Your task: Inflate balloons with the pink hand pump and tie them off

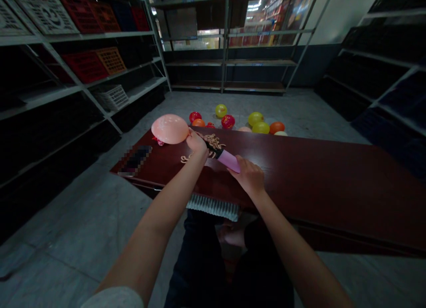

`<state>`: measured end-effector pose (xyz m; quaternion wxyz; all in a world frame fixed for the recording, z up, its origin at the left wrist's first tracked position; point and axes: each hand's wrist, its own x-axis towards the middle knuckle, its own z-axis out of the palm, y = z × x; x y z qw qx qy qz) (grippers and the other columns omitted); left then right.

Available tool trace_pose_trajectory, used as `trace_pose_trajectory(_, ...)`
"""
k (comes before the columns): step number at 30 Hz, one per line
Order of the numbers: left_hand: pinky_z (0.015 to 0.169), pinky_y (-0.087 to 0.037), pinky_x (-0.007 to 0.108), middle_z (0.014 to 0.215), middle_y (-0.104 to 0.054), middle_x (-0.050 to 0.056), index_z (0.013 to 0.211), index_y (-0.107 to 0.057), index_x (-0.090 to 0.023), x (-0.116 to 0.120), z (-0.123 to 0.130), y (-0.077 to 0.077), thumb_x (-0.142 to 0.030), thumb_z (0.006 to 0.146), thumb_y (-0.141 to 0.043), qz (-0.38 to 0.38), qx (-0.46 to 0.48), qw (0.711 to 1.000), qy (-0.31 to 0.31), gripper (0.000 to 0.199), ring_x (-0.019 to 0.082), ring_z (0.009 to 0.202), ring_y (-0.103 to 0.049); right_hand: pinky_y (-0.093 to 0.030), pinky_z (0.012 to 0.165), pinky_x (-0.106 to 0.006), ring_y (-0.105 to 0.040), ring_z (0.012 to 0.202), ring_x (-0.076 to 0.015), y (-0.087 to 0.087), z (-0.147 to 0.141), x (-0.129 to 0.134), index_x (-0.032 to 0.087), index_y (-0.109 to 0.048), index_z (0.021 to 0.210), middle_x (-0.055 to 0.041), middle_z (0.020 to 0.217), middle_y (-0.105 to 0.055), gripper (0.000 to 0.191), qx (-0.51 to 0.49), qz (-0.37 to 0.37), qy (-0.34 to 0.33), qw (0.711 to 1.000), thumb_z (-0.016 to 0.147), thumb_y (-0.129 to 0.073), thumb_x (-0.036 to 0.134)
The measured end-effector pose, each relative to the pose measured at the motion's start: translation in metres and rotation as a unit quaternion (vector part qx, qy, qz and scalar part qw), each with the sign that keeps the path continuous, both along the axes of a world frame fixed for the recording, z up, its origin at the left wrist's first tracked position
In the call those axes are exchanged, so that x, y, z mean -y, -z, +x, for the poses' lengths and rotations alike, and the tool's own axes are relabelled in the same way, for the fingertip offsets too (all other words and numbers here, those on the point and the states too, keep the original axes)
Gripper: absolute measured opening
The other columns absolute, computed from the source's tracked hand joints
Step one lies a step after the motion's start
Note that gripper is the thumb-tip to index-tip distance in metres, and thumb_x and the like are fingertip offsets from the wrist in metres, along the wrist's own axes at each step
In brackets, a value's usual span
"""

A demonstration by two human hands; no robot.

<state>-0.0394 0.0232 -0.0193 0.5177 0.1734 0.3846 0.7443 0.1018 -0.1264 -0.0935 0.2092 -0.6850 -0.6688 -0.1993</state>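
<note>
Left of frame centre, the peach balloon (pixel 169 129) is being pinched at its neck by the left hand (pixel 197 142) while the right hand (pixel 250 175) is gripping the lilac hand pump (pixel 229 160), ideally with both snugly aligned.

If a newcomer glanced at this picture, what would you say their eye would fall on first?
Probably the pale pink balloon over the left end of the dark table, with the left hand at its neck. Next, perhaps, the lilac tube gripped in the right hand. Beyond the table, red, orange and yellow balloons catch the eye against the grey floor.
</note>
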Motion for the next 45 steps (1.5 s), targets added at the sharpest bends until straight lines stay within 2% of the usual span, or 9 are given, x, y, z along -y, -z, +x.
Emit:
trace_pose_trajectory(7, 0.038, -0.030, 0.021, 0.046, -0.034, -0.008, 0.065, -0.035, -0.022, -0.030, -0.057, -0.031, -0.037, 0.106, -0.042, 0.013, -0.003, 1.000, -0.028, 0.045, 0.006, 0.034, -0.036, -0.035, 0.067, -0.030, -0.065, 0.078, -0.0185, 0.002, -0.001, 0.001, 0.017, -0.066, 0.126, -0.0072, 0.094, -0.075, 0.047, -0.005, 0.015, -0.038, 0.999, 0.093, -0.065, 0.050)
trace_pose_trajectory(11, 0.037, -0.030, 0.021, 0.047, -0.033, -0.008, 0.066, -0.034, -0.022, -0.041, -0.067, -0.045, -0.044, 0.104, -0.046, 0.029, -0.003, 0.999, -0.039, 0.046, 0.007, 0.034, -0.034, -0.035, 0.068, -0.030, -0.065, 0.078, -0.0188, 0.004, 0.000, -0.001, 0.017, -0.065, 0.125, -0.0069, 0.094, -0.074, 0.045, -0.014, 0.024, -0.036, 0.999, 0.093, -0.064, 0.049)
trace_pose_trajectory(14, 0.037, -0.029, 0.021, 0.048, -0.031, -0.008, 0.067, -0.033, -0.022, -0.041, -0.052, -0.052, -0.043, 0.106, -0.042, 0.030, 0.002, 0.999, -0.035, 0.045, 0.007, 0.034, -0.033, -0.036, 0.067, -0.031, -0.064, 0.077, -0.0193, 0.005, 0.003, -0.003, 0.017, -0.065, 0.123, -0.0055, 0.092, -0.074, 0.044, -0.023, 0.045, -0.010, 0.999, 0.094, -0.062, 0.050)
trace_pose_trajectory(18, 0.036, -0.028, 0.022, 0.048, -0.030, -0.007, 0.066, -0.034, -0.021, -0.032, -0.014, -0.054, -0.040, 0.106, -0.040, 0.032, 0.000, 0.999, -0.010, 0.045, 0.008, 0.035, -0.033, -0.037, 0.067, -0.033, -0.064, 0.077, -0.0209, 0.005, 0.006, -0.003, 0.015, -0.063, 0.122, -0.0062, 0.092, -0.072, 0.042, -0.035, 0.056, 0.023, 0.998, 0.096, -0.060, 0.049)
trace_pose_trajectory(25, 0.035, -0.027, 0.023, 0.046, -0.031, -0.006, 0.064, -0.035, -0.022, 0.009, 0.054, -0.031, -0.037, 0.106, -0.039, 0.063, -0.023, 0.995, 0.079, 0.045, 0.007, 0.032, -0.032, -0.036, 0.066, -0.032, -0.064, 0.081, -0.0224, 0.001, 0.006, -0.001, 0.014, -0.059, 0.125, -0.0097, 0.096, -0.072, 0.046, -0.078, 0.039, 0.053, 0.995, 0.099, -0.055, 0.052)
trace_pose_trajectory(30, 0.035, -0.026, 0.021, 0.046, -0.031, -0.007, 0.065, -0.034, -0.022, 0.019, 0.068, -0.022, -0.043, 0.105, -0.044, 0.048, -0.020, 0.994, 0.095, 0.046, 0.006, 0.032, -0.031, -0.035, 0.067, -0.031, -0.066, 0.082, -0.0217, 0.002, 0.006, -0.002, 0.014, -0.059, 0.126, -0.0097, 0.101, -0.074, 0.047, -0.080, 0.041, 0.070, 0.994, 0.097, -0.059, 0.051)
trace_pose_trajectory(35, 0.036, -0.028, 0.020, 0.046, -0.033, -0.008, 0.066, -0.034, -0.022, 0.009, 0.043, -0.016, -0.042, 0.104, -0.044, 0.020, -0.010, 0.996, 0.092, 0.044, 0.006, 0.032, -0.033, -0.036, 0.067, -0.031, -0.066, 0.082, -0.0209, 0.004, 0.000, -0.003, 0.016, -0.059, 0.128, -0.0080, 0.099, -0.074, 0.049, -0.061, 0.014, 0.035, 0.997, 0.096, -0.062, 0.052)
trace_pose_trajectory(39, 0.037, -0.027, 0.019, 0.045, -0.032, -0.009, 0.065, -0.032, -0.021, -0.003, 0.011, -0.012, -0.035, 0.104, -0.044, -0.006, 0.012, 0.999, 0.042, 0.043, 0.005, 0.033, -0.032, -0.037, 0.068, -0.031, -0.065, 0.083, -0.0208, 0.001, -0.003, -0.001, 0.016, -0.057, 0.132, -0.0091, 0.099, -0.073, 0.052, -0.019, -0.024, 0.003, 1.000, 0.096, -0.061, 0.053)
trace_pose_trajectory(45, 0.037, -0.028, 0.020, 0.049, -0.034, -0.009, 0.067, -0.034, -0.022, -0.028, -0.041, -0.032, -0.041, 0.101, -0.050, -0.015, -0.015, 1.000, 0.004, 0.042, 0.007, 0.035, -0.034, -0.040, 0.069, -0.030, -0.066, 0.085, -0.0202, -0.002, -0.005, 0.001, 0.016, -0.057, 0.132, -0.0096, 0.100, -0.072, 0.050, -0.005, -0.030, -0.027, 0.999, 0.097, -0.060, 0.051)
